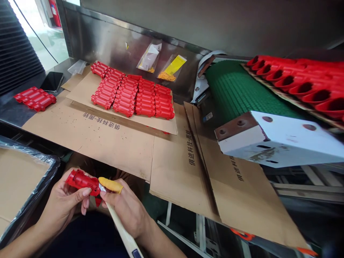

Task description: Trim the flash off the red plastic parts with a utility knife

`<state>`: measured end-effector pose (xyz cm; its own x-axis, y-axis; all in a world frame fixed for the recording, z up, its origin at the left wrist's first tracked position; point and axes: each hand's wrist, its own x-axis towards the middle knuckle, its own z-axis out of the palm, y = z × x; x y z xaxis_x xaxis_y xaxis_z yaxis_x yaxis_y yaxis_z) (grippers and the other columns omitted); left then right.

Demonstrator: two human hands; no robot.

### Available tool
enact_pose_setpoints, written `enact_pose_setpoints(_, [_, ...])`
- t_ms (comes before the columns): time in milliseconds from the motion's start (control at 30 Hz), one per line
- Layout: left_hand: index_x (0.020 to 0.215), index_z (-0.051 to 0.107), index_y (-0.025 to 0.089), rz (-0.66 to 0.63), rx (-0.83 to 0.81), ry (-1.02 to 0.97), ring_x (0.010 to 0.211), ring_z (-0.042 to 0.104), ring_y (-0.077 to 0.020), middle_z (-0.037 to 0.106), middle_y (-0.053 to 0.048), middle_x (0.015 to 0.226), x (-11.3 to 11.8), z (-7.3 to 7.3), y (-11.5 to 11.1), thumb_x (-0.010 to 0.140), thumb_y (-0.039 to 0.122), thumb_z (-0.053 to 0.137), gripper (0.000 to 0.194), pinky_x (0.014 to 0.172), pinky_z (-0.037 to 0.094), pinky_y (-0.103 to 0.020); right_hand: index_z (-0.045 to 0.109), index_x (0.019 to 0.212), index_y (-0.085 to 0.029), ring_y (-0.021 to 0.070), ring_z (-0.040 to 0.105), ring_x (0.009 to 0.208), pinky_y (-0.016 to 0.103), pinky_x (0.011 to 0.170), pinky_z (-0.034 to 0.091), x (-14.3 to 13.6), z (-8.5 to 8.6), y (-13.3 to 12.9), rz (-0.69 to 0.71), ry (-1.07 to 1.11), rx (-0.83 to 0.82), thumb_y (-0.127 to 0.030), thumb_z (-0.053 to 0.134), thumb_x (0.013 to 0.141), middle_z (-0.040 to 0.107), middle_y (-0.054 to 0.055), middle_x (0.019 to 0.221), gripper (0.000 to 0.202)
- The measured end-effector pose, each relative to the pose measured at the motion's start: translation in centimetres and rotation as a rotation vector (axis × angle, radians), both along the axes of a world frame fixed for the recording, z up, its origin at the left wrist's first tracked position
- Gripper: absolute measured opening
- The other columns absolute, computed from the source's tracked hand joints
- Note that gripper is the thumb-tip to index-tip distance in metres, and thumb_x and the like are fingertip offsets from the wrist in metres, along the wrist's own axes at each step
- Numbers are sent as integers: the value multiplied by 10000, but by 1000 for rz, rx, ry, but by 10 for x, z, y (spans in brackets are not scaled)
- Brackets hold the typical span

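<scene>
My left hand [63,200] is closed around a red tubular plastic part [83,182], held above my lap in front of the table. My right hand [129,204] grips a knife with a long cream handle [120,225]. The short metal blade meets the right end of the part, close to a yellow finger cot [110,184] on my index finger. A small red piece [98,201] shows just below that end; whether it belongs to the part I cannot tell. Beyond my hands, rows of similar red parts [123,96] lie on a cardboard sheet [80,96].
More red parts [34,98] lie by a black phone [52,81]. Two plastic bags, one with a yellow label [174,64], are at the back panel. A green conveyor belt [242,89] carries larger red tubes [303,80] at right. A lined box [21,172] stands at left.
</scene>
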<state>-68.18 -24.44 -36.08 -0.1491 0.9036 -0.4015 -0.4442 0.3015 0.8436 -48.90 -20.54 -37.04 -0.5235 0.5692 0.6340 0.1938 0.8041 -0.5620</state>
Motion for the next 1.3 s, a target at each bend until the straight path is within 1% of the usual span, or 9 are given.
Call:
enact_pose_setpoints(67, [810,604,152,-42,16,11,458,537,-94,586,15,545,-3,-3,4,779,384,904,380,412,457,-161,637,1210,-55,239,680,878,380,749,607,1,4,2,49,-54,65,-38,588,983,726,183,996,233])
enact_pose_setpoints(233, [827,600,149,-17,-6,5,518,562,-106,629,-5,605,-7,-6,7,744,370,928,404,475,511,-193,601,1083,-198,104,752,878,217,813,626,1,10,-9,351,242,-280,-319,548,1100,765,17,917,133])
enact_pose_setpoints(267, [868,618,148,-11,7,9,525,575,-110,639,-6,621,-7,-6,6,742,356,930,396,486,519,-198,601,1073,-202,104,756,878,213,806,632,1,10,-11,339,285,-322,-342,557,1096,763,17,912,149])
enact_pose_setpoints(333, [983,640,157,8,36,19,545,617,-125,707,-26,739,-6,-5,3,727,318,937,424,506,542,-222,639,1134,-188,154,752,957,283,842,647,2,9,-14,177,311,-352,-253,594,1071,760,70,1004,101])
enact_pose_setpoints(433, [1115,615,203,74,8,53,579,667,-138,774,-68,1021,-1,2,-2,683,292,958,559,554,586,-266,634,1333,-134,226,697,1066,386,887,641,0,6,-13,-68,214,-207,-71,615,990,717,168,1192,349])
enact_pose_setpoints(700, [996,664,195,149,21,196,586,697,-142,766,-63,1078,9,16,-6,598,317,993,531,590,632,-270,625,1345,-65,253,666,1077,406,893,635,-10,0,-12,-67,222,-77,26,623,933,704,200,1177,421])
enact_pose_setpoints(1000, [974,686,202,149,68,270,670,726,-152,775,-58,1074,7,10,-8,625,303,979,467,628,642,-242,576,1308,-112,230,684,1033,401,914,625,-6,3,-9,-7,162,-197,-24,581,961,721,154,1111,358])
enact_pose_setpoints(1200, [1025,660,186,119,43,261,594,679,-110,774,-37,1056,8,10,-9,713,343,932,442,624,625,-241,580,1366,-26,259,652,986,403,807,656,-8,-7,-7,-64,-14,66,-13,616,961,705,229,1096,406])
enact_pose_setpoints(1300, [1033,658,191,134,58,265,588,678,-108,774,-33,1060,9,11,-11,728,330,922,427,620,622,-244,623,1341,-105,235,707,987,342,776,669,-4,-14,-5,-162,77,-74,-50,571,995,713,198,1149,354])
